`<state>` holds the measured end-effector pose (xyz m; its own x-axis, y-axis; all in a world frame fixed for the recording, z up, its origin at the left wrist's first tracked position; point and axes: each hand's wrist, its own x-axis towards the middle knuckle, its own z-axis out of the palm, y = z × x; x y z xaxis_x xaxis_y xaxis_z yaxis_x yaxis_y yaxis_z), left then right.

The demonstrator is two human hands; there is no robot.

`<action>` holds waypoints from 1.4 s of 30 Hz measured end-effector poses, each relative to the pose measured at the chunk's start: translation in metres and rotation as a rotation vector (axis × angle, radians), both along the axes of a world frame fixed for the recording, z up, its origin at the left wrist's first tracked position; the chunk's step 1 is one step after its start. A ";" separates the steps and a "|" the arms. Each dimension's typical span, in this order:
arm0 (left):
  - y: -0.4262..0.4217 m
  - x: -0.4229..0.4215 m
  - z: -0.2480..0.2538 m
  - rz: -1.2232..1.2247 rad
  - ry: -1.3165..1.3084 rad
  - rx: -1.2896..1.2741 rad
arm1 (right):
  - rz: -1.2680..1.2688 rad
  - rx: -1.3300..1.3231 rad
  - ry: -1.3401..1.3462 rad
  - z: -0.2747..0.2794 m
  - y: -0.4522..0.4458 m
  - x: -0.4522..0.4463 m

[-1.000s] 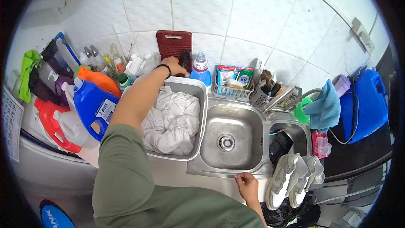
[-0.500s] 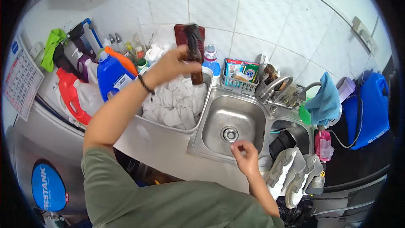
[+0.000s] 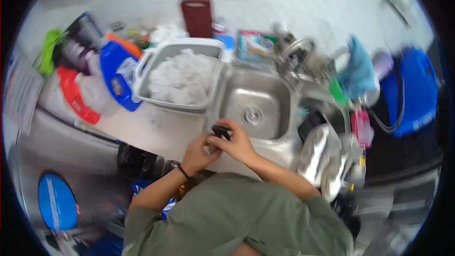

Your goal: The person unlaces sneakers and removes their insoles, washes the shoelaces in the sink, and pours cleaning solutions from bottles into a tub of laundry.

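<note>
Both hands meet at the front edge of the counter, just left of the sink. My left hand (image 3: 200,153), with a dark bracelet at the wrist, is closed round the lower part of a dark spray bottle, mostly hidden by the fingers. The fingers of my right hand (image 3: 237,141) grip the black top of the spray bottle (image 3: 221,132). Behind the hands stands a grey-white basin (image 3: 215,73) with crumpled white cloth (image 3: 182,78) in it. The steel sink (image 3: 256,97) lies to its right.
Blue (image 3: 118,73) and red (image 3: 76,97) jugs stand at left. A dark red board (image 3: 197,18) leans on the wall. Right of the sink are a faucet (image 3: 301,47), a blue cloth (image 3: 358,71), pale shoes (image 3: 320,154) and a large blue container (image 3: 414,92).
My left hand has brought the spray bottle from behind the basin down to the counter's front edge. My right hand has moved left and taken hold of its top. The view has shifted.
</note>
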<state>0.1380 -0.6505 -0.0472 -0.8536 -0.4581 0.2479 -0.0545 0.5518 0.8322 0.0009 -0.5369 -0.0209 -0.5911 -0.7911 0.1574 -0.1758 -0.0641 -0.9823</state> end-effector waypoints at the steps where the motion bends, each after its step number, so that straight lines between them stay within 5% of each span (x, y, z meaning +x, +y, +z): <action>1: 0.003 0.003 -0.007 0.016 0.017 -0.062 | -0.025 0.123 0.129 0.004 -0.001 0.001; 5: 0.002 -0.003 -0.020 0.065 0.058 -0.129 | 0.040 0.070 0.224 -0.001 0.006 -0.003; 9: 0.003 -0.006 -0.020 -0.012 -0.017 0.120 | 0.019 -0.054 -0.081 -0.001 0.018 -0.007; 11: 0.001 -0.008 -0.020 -0.021 -0.011 0.024 | 0.052 -0.232 -0.222 -0.009 0.019 -0.007; 18: -0.003 -0.020 -0.014 -0.049 0.048 -0.294 | -0.059 -0.127 -0.084 -0.006 0.035 -0.001; 27: 0.005 -0.029 -0.013 -0.063 0.084 -0.264 | -0.173 -0.085 0.262 -0.010 0.037 0.009; 39: -0.009 -0.017 -0.039 0.007 0.041 -0.232 | -0.228 -0.216 0.325 0.005 0.038 0.012; 42: -0.009 -0.009 -0.041 0.091 0.004 -0.050 | -0.273 -0.359 0.050 0.025 0.043 0.001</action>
<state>0.1287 -0.6592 -0.0887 -0.8080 -0.5206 0.2757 -0.1027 0.5854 0.8042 0.0021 -0.4938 0.0044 -0.7552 -0.4975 0.4269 -0.2800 -0.3441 -0.8962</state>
